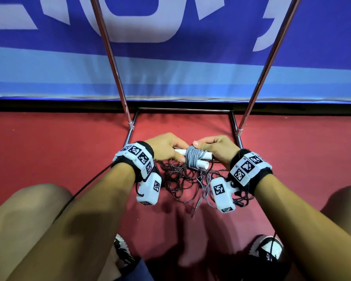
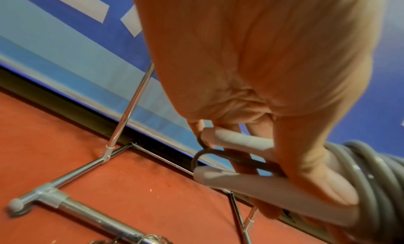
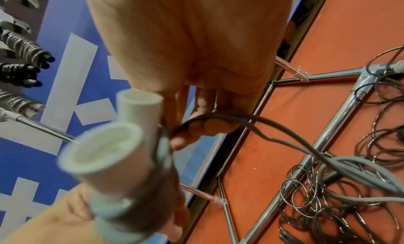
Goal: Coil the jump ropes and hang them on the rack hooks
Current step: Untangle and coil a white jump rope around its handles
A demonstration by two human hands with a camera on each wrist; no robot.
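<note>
Grey cord (image 1: 193, 159) is wound round two white handles (image 1: 203, 156) held side by side, lying left to right in the head view. The left hand (image 1: 166, 146) grips one end of them and the right hand (image 1: 217, 148) pinches the cord by the other end, low over the red floor (image 1: 59, 149) inside the metal rack base (image 1: 182, 109). Loose ropes (image 1: 182, 183) lie tangled below. The left wrist view shows the handles' capped ends (image 2: 202, 176). Only the right wrist view shows their open ends (image 3: 140, 99) and coiled ropes hanging up high (image 3: 24, 47). Banner letters (image 1: 130, 21) are cut off, unreadable.
</note>
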